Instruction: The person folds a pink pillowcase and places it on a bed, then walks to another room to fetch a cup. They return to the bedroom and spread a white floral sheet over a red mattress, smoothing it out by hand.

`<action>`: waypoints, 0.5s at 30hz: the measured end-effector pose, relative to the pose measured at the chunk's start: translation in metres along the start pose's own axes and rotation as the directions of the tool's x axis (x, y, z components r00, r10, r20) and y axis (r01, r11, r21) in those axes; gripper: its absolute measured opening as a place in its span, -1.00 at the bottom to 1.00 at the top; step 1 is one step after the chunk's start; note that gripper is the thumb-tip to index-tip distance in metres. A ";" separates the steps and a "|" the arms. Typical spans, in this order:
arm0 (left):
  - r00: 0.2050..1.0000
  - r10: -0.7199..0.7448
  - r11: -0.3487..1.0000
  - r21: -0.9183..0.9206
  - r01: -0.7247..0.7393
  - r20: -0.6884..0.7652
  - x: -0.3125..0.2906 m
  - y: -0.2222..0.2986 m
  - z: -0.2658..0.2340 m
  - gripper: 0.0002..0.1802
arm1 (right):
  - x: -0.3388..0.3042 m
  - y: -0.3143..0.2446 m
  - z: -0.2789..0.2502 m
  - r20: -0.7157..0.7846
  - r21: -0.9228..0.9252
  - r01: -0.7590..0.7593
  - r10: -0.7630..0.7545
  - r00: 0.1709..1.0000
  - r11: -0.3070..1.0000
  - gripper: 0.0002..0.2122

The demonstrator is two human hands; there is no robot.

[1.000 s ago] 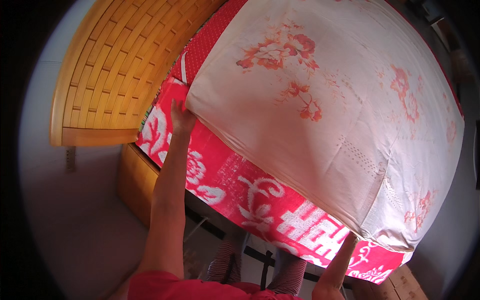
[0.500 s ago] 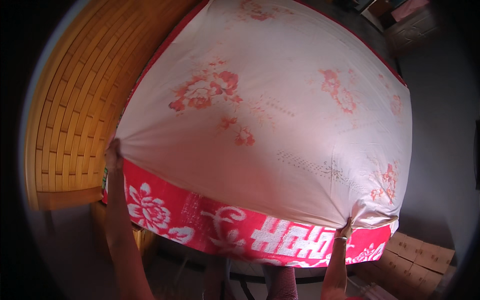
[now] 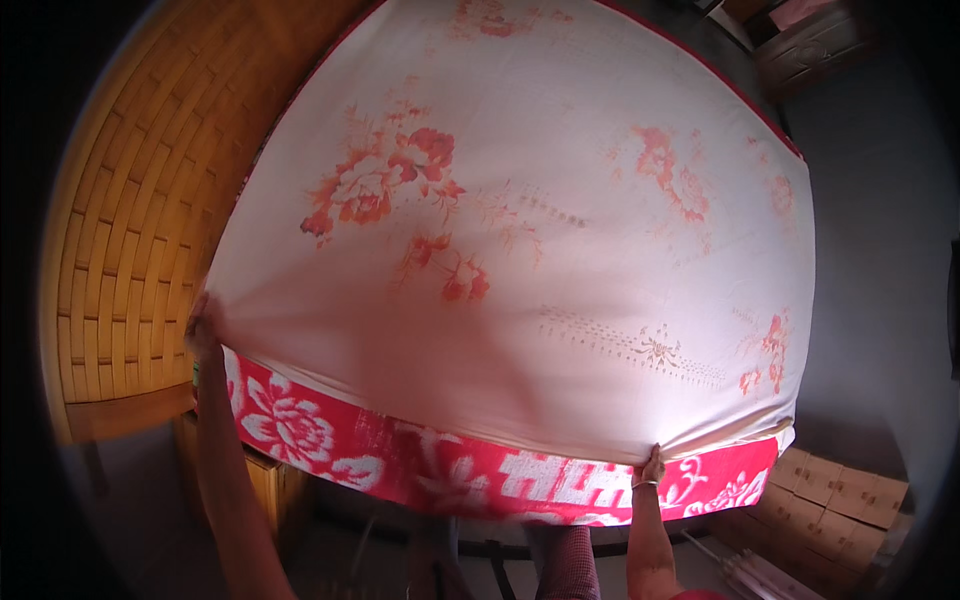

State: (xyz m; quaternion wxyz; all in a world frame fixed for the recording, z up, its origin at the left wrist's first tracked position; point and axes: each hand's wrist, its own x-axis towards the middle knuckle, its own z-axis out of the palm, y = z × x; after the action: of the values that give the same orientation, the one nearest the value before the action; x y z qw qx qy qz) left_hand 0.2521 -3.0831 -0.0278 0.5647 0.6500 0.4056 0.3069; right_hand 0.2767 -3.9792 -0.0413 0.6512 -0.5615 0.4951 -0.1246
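Note:
A white bed sheet [image 3: 580, 290] with faded red flowers lies spread over the bed. Its near edge stops short of the bed's front, where a red blanket [image 3: 390, 440] with white flower patterns shows beneath. My left hand [image 3: 206, 322] grips the sheet's edge at the left, beside the wooden headboard; folds run out from it. Toward the right, my right hand [image 3: 652, 466], with a bracelet at the wrist, is closed on the same near edge. The cloth is pulled taut and bunched between this hand and the right corner.
The woven-strip wooden headboard [image 3: 135, 260] stands along the left side. Below it is a small wooden cabinet [image 3: 262, 485]. Cardboard boxes [image 3: 835, 505] are stacked low at the right, by a grey wall [image 3: 870, 260]. My legs [image 3: 565, 560] are at the bed's front.
Both hands have shifted left and the left one a little nearer, with the sheet in their grip. The sheet's near edge lies lower at the left, covering more of the red blanket.

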 end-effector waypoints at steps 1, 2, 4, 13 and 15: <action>0.999 -0.018 0.998 -0.058 0.020 0.031 0.004 -0.013 -0.004 -0.57 | 0.002 0.008 -0.006 0.021 -0.013 -0.021 0.022 1.000 1.000 -0.77; 0.996 -0.036 0.989 -0.137 0.048 0.087 0.009 -0.025 -0.015 -0.56 | 0.004 0.013 -0.010 0.020 -0.072 -0.112 0.114 0.993 0.991 -0.78; 0.940 -0.030 0.920 -0.358 0.158 0.339 0.028 -0.050 -0.028 -0.53 | 0.021 0.024 -0.024 0.054 -0.084 -0.234 0.239 0.970 0.969 -0.80; 0.965 -0.256 0.888 -0.380 0.260 0.061 -0.011 0.035 0.041 -0.75 | 0.029 0.021 -0.050 -0.100 -0.217 -0.177 0.158 0.982 0.960 -0.78; 0.965 -0.151 0.871 -0.433 0.231 0.212 0.040 0.017 -0.107 -0.85 | 0.035 0.054 -0.028 -0.046 -0.306 -0.217 0.213 0.976 0.927 -0.79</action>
State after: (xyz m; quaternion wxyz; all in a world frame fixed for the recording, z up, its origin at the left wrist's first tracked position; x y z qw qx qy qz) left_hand 0.1830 -2.9967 0.0052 0.7613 0.4805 0.3348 0.2784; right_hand 0.2506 -4.0032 -0.1020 0.5618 -0.5982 0.5709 0.0234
